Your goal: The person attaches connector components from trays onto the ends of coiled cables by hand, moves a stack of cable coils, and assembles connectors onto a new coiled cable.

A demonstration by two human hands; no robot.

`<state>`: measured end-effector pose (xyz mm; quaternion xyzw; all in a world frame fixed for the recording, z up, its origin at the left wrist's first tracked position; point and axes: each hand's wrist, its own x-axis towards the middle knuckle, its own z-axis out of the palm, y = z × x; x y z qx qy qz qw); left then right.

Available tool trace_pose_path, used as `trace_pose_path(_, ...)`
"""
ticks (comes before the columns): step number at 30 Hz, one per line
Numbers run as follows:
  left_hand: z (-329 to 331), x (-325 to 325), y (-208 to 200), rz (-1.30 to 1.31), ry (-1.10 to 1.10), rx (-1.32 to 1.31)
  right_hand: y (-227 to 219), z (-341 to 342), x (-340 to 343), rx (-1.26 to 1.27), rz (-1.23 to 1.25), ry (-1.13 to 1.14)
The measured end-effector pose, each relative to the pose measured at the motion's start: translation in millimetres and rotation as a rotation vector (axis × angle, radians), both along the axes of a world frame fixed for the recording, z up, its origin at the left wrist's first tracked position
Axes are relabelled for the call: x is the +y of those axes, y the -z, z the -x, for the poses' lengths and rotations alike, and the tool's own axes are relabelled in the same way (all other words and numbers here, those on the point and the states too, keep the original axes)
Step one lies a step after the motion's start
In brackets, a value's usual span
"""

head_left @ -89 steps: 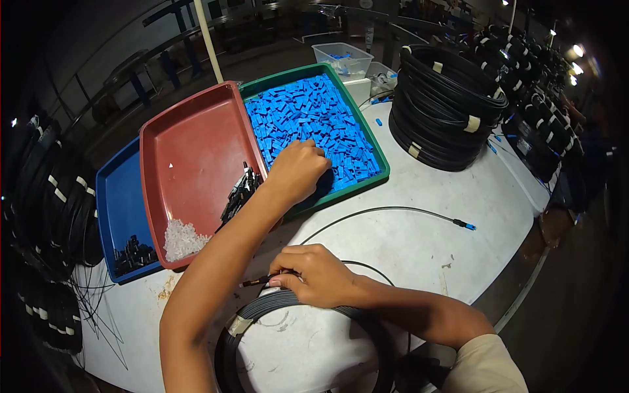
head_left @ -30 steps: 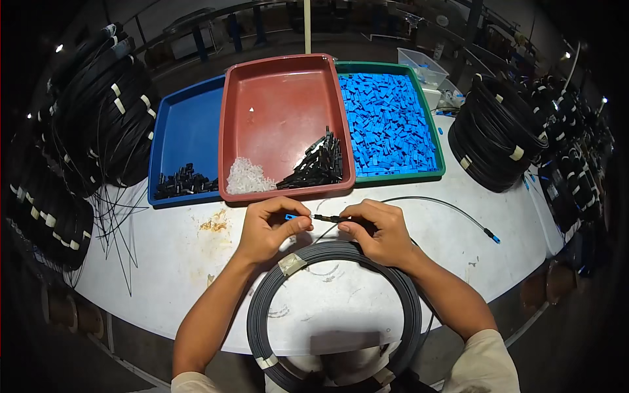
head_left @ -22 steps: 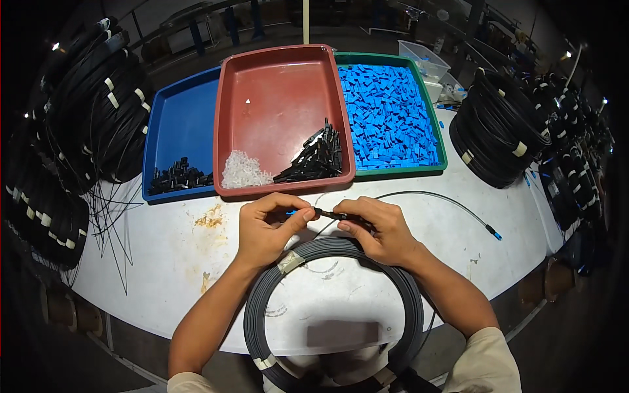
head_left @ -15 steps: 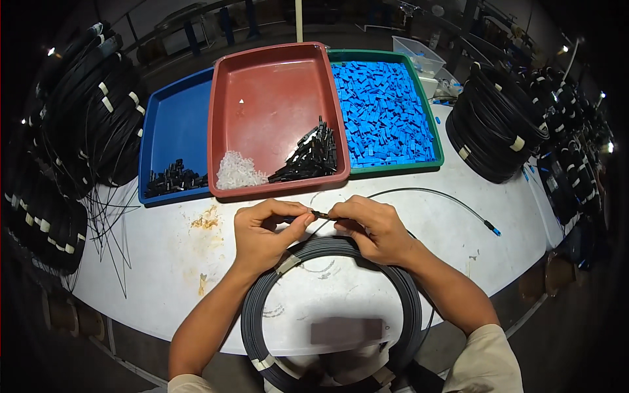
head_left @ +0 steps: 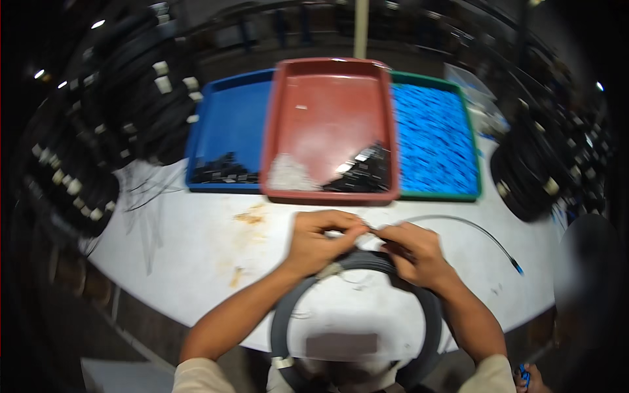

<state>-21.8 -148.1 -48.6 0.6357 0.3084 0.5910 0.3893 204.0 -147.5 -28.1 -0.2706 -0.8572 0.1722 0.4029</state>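
Observation:
My left hand (head_left: 322, 241) and my right hand (head_left: 419, 254) meet above the far side of a coil of black cable (head_left: 429, 321). Both are closed, fingertips pinching a small black connector piece (head_left: 370, 229) between them; motion blur and the fingers hide most of it. Beneath my hands the coil lies flat, bound with pale tape bands and reaching over the table's near edge. From beside my right hand a loose length of black cable (head_left: 468, 224) arcs rightward, ending in a blue-tipped connector (head_left: 519, 268).
Behind my hands stand a blue tray (head_left: 236, 124) with black parts, a red tray (head_left: 327, 118) with clear and black pieces, and a green tray (head_left: 477, 177) full of blue pieces. Cable coils (head_left: 147, 98) flank the white table (head_left: 196, 262). Another person's hand (head_left: 534, 380) holds something blue.
The view has swung, moving the trays and table rightward and down in the picture. My hands keep their pinch. Another person's hand now shows at the lower right.

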Motion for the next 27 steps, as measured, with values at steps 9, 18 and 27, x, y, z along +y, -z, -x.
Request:
trace_pose_path(9,-1.1,-4.7,0.8,0.111,0.048,-0.035,-4.2,8.7,-7.7,0.036,-0.046,0.053)
trace_pose_path(18,-1.9,-1.2,-0.2,0.096,0.077,-0.017,0.6,5.8,-5.6,0.014,-0.05,0.089)
trace_pose_path(27,-1.2,0.1,0.3,0.147,0.073,-0.038,2.1,10.5,-5.0,0.029,-0.105,0.101)
